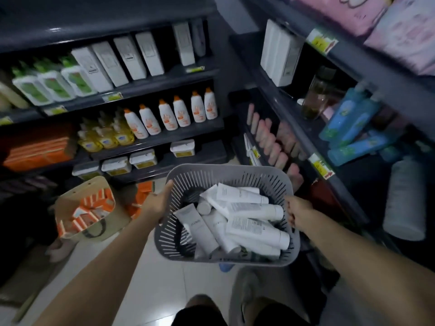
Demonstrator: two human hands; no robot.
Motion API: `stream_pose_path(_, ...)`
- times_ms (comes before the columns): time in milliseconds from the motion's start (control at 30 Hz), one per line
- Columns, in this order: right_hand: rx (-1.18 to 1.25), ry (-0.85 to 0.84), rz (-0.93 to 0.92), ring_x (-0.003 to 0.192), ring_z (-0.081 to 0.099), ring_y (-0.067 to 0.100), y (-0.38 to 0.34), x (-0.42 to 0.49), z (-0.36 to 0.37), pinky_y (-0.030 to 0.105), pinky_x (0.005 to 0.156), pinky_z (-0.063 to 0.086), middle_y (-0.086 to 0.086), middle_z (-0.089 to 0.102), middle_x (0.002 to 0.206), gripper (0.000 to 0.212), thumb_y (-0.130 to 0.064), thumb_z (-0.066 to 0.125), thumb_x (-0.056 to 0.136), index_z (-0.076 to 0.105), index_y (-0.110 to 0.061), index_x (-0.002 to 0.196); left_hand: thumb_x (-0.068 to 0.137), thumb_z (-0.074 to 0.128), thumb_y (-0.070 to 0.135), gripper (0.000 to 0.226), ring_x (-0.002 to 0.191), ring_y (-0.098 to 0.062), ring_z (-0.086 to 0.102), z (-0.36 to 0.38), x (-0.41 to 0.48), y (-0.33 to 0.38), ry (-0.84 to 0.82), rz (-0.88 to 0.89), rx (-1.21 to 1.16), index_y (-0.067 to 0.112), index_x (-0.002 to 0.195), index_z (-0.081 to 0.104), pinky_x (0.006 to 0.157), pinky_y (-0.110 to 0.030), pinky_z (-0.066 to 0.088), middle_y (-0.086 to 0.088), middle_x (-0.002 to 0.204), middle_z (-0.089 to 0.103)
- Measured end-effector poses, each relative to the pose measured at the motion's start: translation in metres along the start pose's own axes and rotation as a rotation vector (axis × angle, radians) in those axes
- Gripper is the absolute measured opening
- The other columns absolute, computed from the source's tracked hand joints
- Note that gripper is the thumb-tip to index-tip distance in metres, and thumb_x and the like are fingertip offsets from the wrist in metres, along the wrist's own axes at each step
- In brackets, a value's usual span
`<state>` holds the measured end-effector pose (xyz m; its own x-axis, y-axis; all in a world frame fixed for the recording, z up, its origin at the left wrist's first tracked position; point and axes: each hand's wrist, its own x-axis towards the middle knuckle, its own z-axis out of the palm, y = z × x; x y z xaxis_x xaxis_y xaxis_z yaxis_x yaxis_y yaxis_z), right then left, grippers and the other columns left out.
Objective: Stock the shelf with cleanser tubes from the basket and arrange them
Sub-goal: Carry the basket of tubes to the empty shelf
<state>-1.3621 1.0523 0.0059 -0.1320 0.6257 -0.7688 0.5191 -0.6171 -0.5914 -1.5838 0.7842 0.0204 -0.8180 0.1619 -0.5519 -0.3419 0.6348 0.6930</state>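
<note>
I hold a grey slotted plastic basket (186, 182) in the air in front of me, above the tiled floor. Several white cleanser tubes (256, 229) lie heaped inside it. My left hand (157, 203) grips the basket's left rim. My right hand (299, 211) grips its right rim, fingers curled over the edge. To the right stands a dark shelf unit (294, 114) with a row of pink tubes (270, 140) on a lower shelf.
A dark shelf unit (150, 85) ahead carries white boxes, green-label bottles, orange-capped bottles (164, 114) and yellow bottles. A beige bag (94, 187) of orange boxes sits on the floor at left. Blue bottles (348, 123) and a white roll lie on the right shelves.
</note>
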Motion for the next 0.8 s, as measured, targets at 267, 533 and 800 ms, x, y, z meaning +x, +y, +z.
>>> stream_pose_path(267, -0.061, 0.128, 0.076, 0.043, 0.042, 0.019, -0.029, 0.08, 0.023, 0.026, 0.046, 0.038, 0.012, 0.048, 0.055, 0.034, -0.031, 0.07, 0.083, 0.058, -0.001, 0.076, 0.09, 0.033, 0.071, 0.067, 0.046, -0.018, 0.042, 0.048, 0.097, 0.043, -0.195, -0.055, 0.136, 0.011, 0.059, 0.044, 0.048, -0.026, 0.034, -0.008, 0.053, 0.043)
stream_pose_path(533, -0.051, 0.218, 0.143, 0.069, 0.062, 0.031, -0.017, 0.114, 0.047, 0.037, 0.066, 0.053, 0.017, 0.063, 0.084, 0.048, -0.038, 0.073, 0.078, 0.061, 0.002, 0.101, 0.084, 0.037, 0.076, 0.071, 0.052, -0.021, 0.049, 0.073, 0.17, 0.05, -0.354, -0.083, 0.286, 0.008, 0.07, 0.053, 0.059, -0.032, 0.043, -0.009, 0.06, 0.052)
stream_pose_path(800, -0.053, 0.314, 0.18, 0.096, 0.063, 0.037, -0.013, 0.124, 0.06, 0.042, 0.082, 0.055, 0.023, 0.064, 0.111, 0.054, -0.037, 0.07, 0.081, 0.061, 0.004, 0.115, 0.073, 0.037, 0.088, 0.097, 0.05, -0.021, 0.056, 0.078, 0.201, 0.04, -0.362, -0.132, 0.404, -0.001, 0.102, 0.062, 0.055, -0.029, 0.044, -0.011, 0.064, 0.06)
